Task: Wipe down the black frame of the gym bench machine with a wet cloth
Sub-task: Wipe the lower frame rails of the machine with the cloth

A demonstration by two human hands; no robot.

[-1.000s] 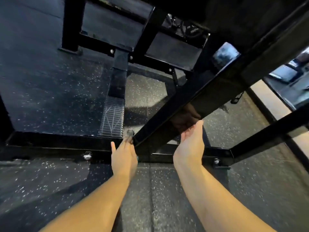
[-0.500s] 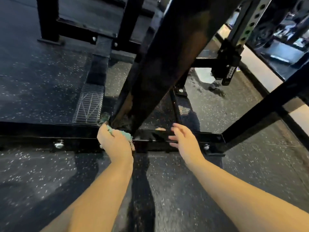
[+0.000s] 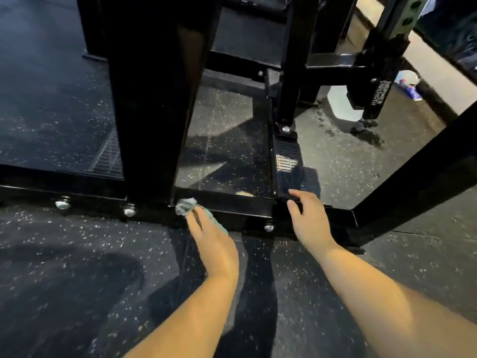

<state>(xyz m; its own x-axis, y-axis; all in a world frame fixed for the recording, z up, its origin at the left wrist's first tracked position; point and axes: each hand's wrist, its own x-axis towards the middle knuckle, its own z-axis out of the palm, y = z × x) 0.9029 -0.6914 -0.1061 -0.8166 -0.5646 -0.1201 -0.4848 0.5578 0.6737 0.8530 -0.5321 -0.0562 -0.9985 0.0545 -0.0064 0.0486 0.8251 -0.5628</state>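
Frame [image 3: 152, 99]: big upright post, low crossbar on floor. I judge wipe partway; most bars left, no wet streaks discernible. Right hand [image 3: 307, 220] relaxed, fingers resting on crossbar. Left hand [image 3: 214, 244] grasps cloth [image 3: 186, 205], pressed at post base.

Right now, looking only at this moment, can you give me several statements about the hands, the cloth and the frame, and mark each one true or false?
1. The left hand holds the cloth against the low horizontal bar of the black frame. True.
2. The right hand holds a second cloth. False: it holds nothing; its fingers rest on the same bar.
3. The cloth sits just right of the base of the wide upright post. True.
4. Both hands are raised up on the slanted beam. False: both are down at the floor-level bar.
5. Silver bolt heads show along the bar's front face. True.
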